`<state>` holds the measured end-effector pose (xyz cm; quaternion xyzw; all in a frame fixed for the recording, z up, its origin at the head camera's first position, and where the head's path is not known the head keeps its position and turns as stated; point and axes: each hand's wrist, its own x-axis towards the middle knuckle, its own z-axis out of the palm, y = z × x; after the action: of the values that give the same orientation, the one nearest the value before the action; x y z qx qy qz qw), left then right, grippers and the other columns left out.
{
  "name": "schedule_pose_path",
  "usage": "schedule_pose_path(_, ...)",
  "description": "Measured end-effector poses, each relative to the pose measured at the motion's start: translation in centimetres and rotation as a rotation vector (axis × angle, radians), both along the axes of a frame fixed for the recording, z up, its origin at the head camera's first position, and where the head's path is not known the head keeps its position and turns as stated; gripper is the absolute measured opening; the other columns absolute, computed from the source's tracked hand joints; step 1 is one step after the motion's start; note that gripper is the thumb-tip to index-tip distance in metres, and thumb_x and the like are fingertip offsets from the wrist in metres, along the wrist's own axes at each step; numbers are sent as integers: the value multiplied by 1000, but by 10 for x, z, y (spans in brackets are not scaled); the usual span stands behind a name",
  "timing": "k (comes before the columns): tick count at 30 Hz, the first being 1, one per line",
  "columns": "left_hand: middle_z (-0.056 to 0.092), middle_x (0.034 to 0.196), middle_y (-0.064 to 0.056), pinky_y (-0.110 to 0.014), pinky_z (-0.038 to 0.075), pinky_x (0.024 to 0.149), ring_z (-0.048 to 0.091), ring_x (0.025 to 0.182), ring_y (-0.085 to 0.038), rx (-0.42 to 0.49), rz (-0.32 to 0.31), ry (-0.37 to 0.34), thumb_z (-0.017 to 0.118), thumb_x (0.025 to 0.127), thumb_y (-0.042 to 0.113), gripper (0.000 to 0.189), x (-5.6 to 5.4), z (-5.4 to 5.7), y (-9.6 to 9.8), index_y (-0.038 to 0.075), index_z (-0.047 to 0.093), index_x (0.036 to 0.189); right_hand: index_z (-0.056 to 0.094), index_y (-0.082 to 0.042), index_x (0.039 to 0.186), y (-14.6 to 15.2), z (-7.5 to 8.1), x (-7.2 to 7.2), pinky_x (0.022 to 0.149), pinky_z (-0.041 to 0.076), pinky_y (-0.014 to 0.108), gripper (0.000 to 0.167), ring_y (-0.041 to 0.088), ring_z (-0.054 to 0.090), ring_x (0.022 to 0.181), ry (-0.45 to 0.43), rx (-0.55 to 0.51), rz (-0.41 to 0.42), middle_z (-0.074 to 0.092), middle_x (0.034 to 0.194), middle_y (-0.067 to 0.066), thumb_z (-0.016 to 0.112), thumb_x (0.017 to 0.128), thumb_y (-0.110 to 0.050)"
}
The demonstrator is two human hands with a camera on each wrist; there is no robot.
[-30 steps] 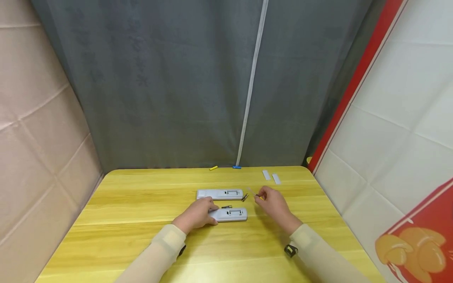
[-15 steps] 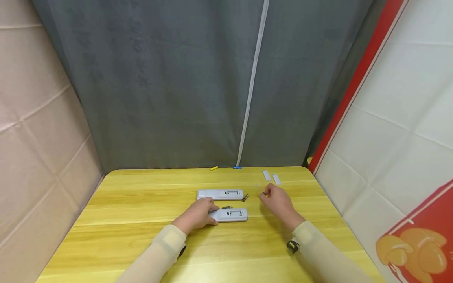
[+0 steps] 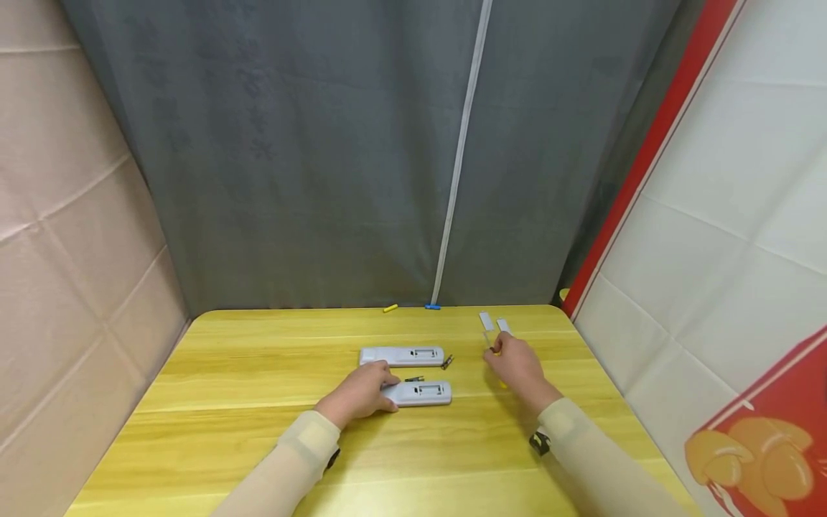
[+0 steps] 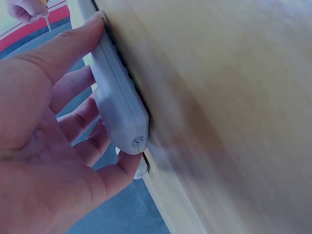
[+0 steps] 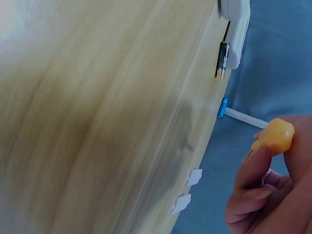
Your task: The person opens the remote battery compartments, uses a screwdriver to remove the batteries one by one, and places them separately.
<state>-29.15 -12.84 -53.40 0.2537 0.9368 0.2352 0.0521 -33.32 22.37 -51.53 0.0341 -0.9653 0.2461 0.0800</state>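
My left hand [image 3: 360, 392] grips the left end of the nearer grey-white remote control [image 3: 423, 392], thumb on one side and fingers on the other. The remote lies with its battery slot facing up. In the right wrist view my right hand [image 5: 263, 195] pinches the yellow handle of a small screwdriver [image 5: 277, 136]. Its thin shaft shows in the left wrist view. From the head view, this right hand is above the table, just in front of two small white battery covers [image 3: 487, 321]. A second remote control [image 3: 402, 355] lies behind the first, its slot also uncovered.
Dark batteries lie between the remotes [image 3: 414, 378] and at the far remote's right end [image 3: 448, 362]. A yellow battery-like cylinder [image 3: 390, 307] and a blue one [image 3: 432, 306] lie along the table's back edge, before a grey curtain [image 3: 310, 179].
My right hand has moved right and slightly away from the remotes with the screwdriver, toward the covers. My left hand and the remotes have stayed in place.
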Motion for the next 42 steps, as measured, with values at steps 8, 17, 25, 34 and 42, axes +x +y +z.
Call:
schedule_pose_path(8, 63, 107, -3, -40, 51, 88, 53, 92, -17, 13, -4, -5, 97, 88, 24, 52, 0, 1, 0, 3, 80, 133, 59, -9, 93, 10, 5, -3, 58, 39, 37, 20, 22, 51, 62, 1, 2, -14, 59, 75, 5, 70, 97, -25)
schedule_pose_path(17, 63, 110, -3, -42, 52, 92, 55, 95, -17, 1, 3, -11, 96, 88, 25, 53, 1, 3, 0, 4, 79, 134, 58, -9, 90, 20, 4, -8, 60, 39, 37, 20, 23, 52, 64, 4, 21, -21, 58, 75, 5, 69, 94, -25)
schedule_pose_path(25, 63, 107, -2, -41, 52, 90, 55, 93, -16, -6, -9, 6, 97, 88, 26, 53, 0, 3, 0, 4, 80, 133, 59, -9, 92, 29, 3, -14, 60, 40, 37, 19, 23, 52, 64, -5, 23, -18, 58, 75, 5, 66, 95, -26)
schedule_pose_path(34, 63, 109, -2, -42, 52, 92, 55, 95, -17, -11, -5, -6, 96, 89, 25, 52, 1, 3, -1, 4, 79, 134, 58, -8, 93, 34, 7, -13, 59, 39, 37, 22, 22, 52, 64, -18, 28, -31, 57, 75, 6, 67, 96, -27)
schedule_pose_path(42, 63, 111, -2, -43, 52, 94, 56, 97, -18, -8, 8, -20, 96, 89, 26, 53, 1, 2, -1, 5, 80, 134, 60, -7, 93, 37, 6, -16, 60, 42, 39, 21, 24, 55, 65, -20, 18, -20, 61, 77, 7, 66, 96, -27)
